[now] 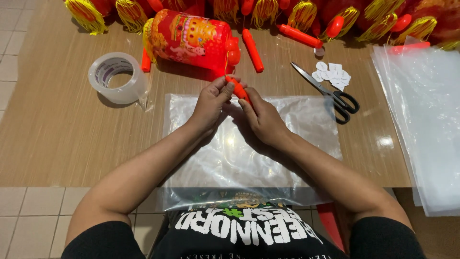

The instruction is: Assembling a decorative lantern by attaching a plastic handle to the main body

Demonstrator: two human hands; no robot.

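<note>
Both hands, left hand (209,103) and right hand (261,117), pinch a small orange handle (238,89) above a clear plastic bag (297,120), just short of the red lantern (189,38); steady, close fingertip grip seems best.

Clear rectangular plastic bag (268,158) flat on wooden table, directly under both hands, near edge overhanging. Stack of similar clear plastic bags (421,120) at right edge. Small pile of white round and square paper stickers (331,75) beside black-handled scissors.
</note>
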